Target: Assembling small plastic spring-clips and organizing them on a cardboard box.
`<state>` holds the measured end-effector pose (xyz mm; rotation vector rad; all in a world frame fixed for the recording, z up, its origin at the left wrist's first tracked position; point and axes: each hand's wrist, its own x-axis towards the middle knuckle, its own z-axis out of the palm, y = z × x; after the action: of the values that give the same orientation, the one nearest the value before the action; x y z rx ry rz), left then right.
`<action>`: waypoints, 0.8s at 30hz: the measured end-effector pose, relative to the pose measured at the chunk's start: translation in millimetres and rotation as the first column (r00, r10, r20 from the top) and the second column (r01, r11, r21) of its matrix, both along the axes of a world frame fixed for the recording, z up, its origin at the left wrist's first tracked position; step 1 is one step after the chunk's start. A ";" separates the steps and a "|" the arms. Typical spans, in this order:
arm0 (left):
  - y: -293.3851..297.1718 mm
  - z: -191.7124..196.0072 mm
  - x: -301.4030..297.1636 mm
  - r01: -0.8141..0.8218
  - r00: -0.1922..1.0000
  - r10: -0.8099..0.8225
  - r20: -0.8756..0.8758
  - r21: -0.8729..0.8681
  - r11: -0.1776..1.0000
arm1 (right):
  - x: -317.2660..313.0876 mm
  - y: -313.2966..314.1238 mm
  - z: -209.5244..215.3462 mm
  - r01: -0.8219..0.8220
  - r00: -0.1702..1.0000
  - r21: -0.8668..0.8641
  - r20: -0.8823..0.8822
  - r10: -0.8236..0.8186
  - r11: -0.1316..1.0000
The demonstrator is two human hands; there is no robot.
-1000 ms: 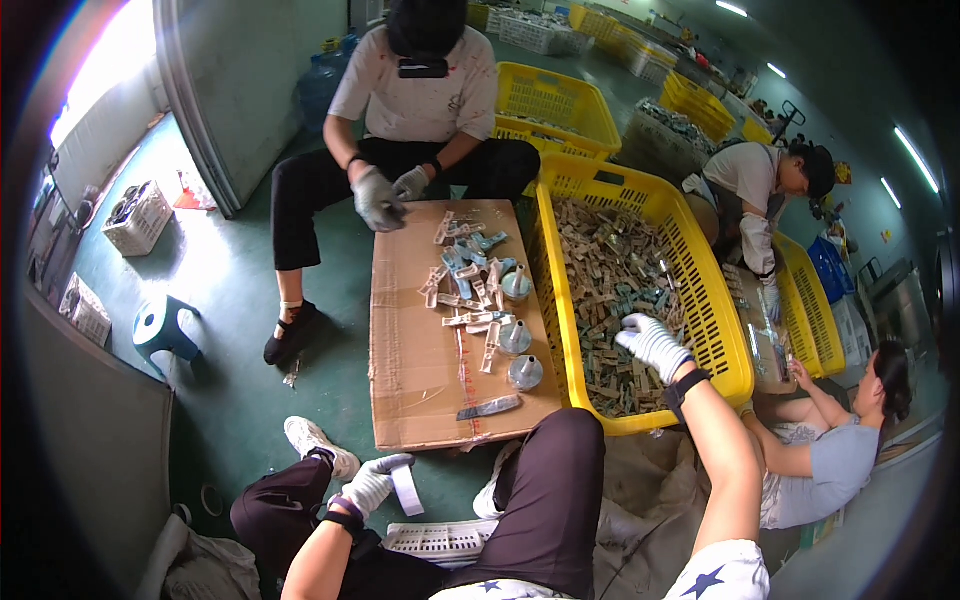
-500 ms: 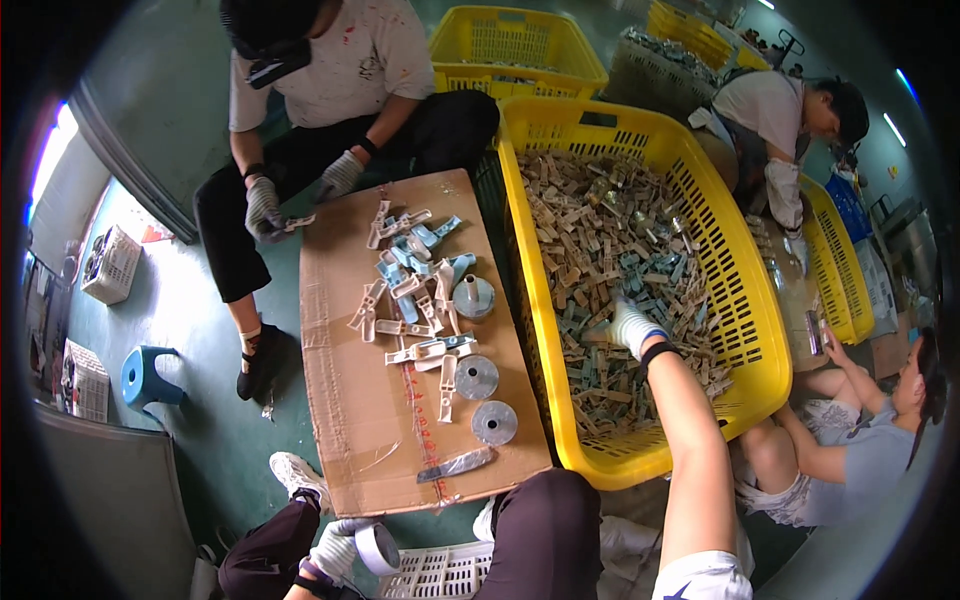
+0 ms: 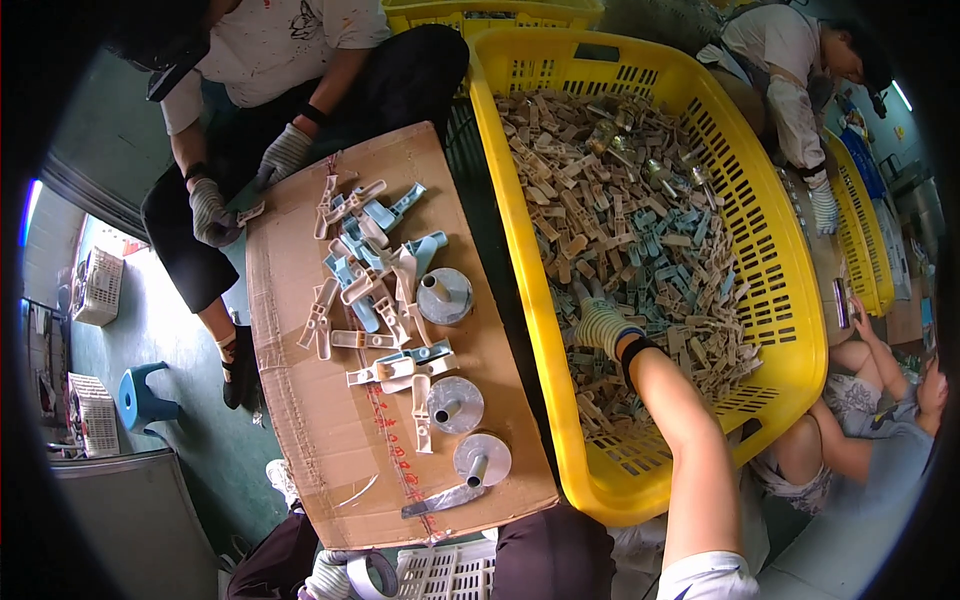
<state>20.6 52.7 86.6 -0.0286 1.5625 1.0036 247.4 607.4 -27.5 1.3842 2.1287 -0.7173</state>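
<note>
My right hand (image 3: 598, 325), in a white knit glove, reaches down into the big yellow crate (image 3: 778, 260) and rests among the beige and pale blue plastic parts (image 3: 620, 200); its fingers are buried in the heap. My left hand (image 3: 335, 577), gloved too, sits at the bottom edge near my knee, holding a roll of tape (image 3: 372, 572). In front of me lies a flat cardboard sheet (image 3: 300, 420) with sorted plastic parts (image 3: 370, 270) and three grey round flanged pieces (image 3: 445, 296).
A person in a white shirt sits across the cardboard, gloved hands (image 3: 215, 212) holding a small part. Two more people sit at right beside other yellow crates (image 3: 860, 240). A blue stool (image 3: 145, 398) and white baskets (image 3: 98, 287) stand at left. A white basket (image 3: 445, 572) lies between my knees.
My view has tilted further down and closer over the crate and cardboard. My right hand has pushed deeper into the parts. My left hand has dropped to the lower edge.
</note>
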 end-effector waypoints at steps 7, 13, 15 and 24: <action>4.8 9.3 -0.4 0.144 0.983 -0.143 -0.116 0.002 0.990 | 12.5 -41.5 -53.4 -0.103 0.994 -0.157 -0.038 0.099 0.982; 7.7 19.8 -3.8 0.200 0.964 -0.197 -0.179 0.000 0.980 | -1.4 -42.9 -51.0 -0.007 0.993 -0.260 0.110 0.037 0.966; 4.8 16.7 -1.7 0.179 0.973 -0.176 -0.147 0.009 0.984 | 6.0 -50.3 -58.1 0.028 0.991 -0.172 0.130 -0.006 0.985; -4.3 9.3 -1.7 0.023 0.998 -0.020 -0.062 0.043 0.999 | -5.5 -73.7 -22.0 0.271 0.963 -0.008 -0.016 -0.271 0.963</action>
<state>18.9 48.4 95.9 0.0502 1.5931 1.0300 241.9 533.7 -49.5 1.6918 1.9673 -0.8401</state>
